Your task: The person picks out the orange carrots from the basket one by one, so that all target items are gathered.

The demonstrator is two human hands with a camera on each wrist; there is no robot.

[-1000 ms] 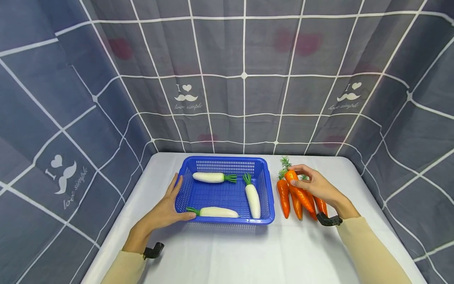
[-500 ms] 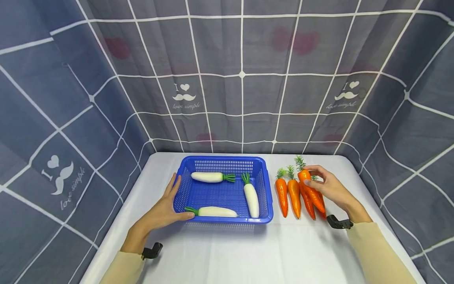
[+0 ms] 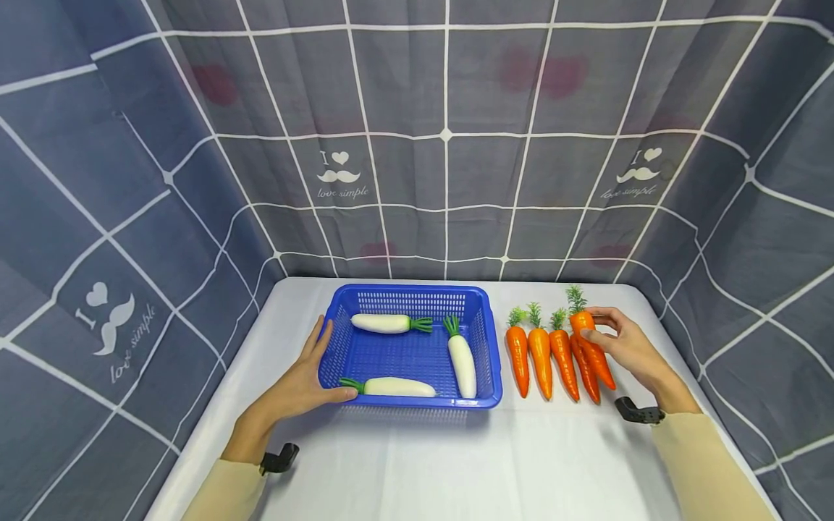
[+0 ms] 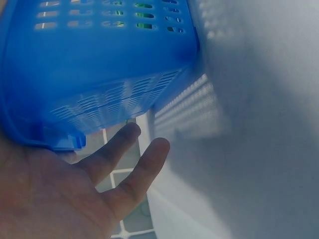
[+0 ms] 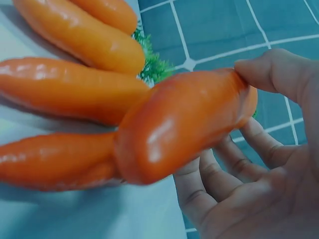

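My right hand pinches an orange carrot near its leafy top, thumb on one side and fingers on the other. In the right wrist view this held carrot is tilted above the neighbouring carrot. Several other carrots lie side by side, tips toward me. At the blue basket's left side is my left hand, its thumb on the front left corner and fingers spread along the outer wall. From the left wrist, two straight fingers show beneath the basket wall.
Three white radishes lie inside the basket: one at the back, one along the front and one at the right. A white cloth covers the table. Grey checked curtain encloses the back and both sides.
My right hand has carried the held carrot rightward over the others, which now show in a spread row. The left hand and the basket stay in place.
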